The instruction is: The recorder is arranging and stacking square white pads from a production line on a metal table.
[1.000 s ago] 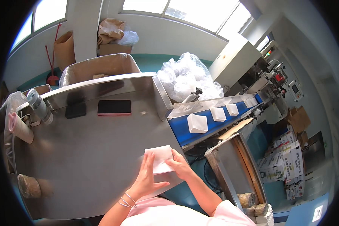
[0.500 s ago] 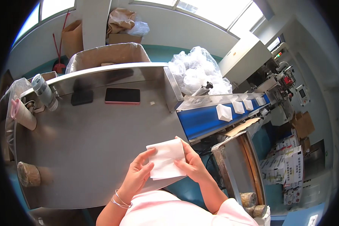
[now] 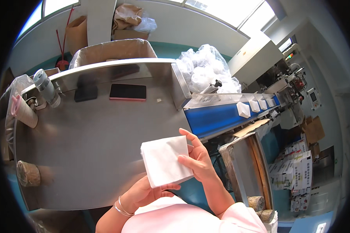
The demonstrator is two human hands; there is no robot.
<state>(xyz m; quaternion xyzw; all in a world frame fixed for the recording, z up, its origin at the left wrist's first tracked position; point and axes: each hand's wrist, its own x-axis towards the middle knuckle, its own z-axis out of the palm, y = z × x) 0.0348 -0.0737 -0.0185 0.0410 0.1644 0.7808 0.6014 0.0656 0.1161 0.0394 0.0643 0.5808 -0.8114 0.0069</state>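
Observation:
A flat white square pad (image 3: 163,160) is held in both hands above the near right edge of the steel table (image 3: 89,147). My left hand (image 3: 146,192) supports it from below, fingers under its lower edge. My right hand (image 3: 196,157) grips its right side, fingers spread over the face. To the right, a blue conveyor belt (image 3: 217,114) carries several small white pads (image 3: 243,109) away toward a machine.
On the table lie a black phone (image 3: 128,92) and a darker phone (image 3: 85,93), with a metal bottle (image 3: 46,87) and a pink cup (image 3: 23,112) at the left. A clear bag of white items (image 3: 206,70) sits behind the belt. Cardboard boxes (image 3: 112,48) stand beyond.
The white pad has come down and nearer to me, held in both hands. The white pads on the belt have travelled further right.

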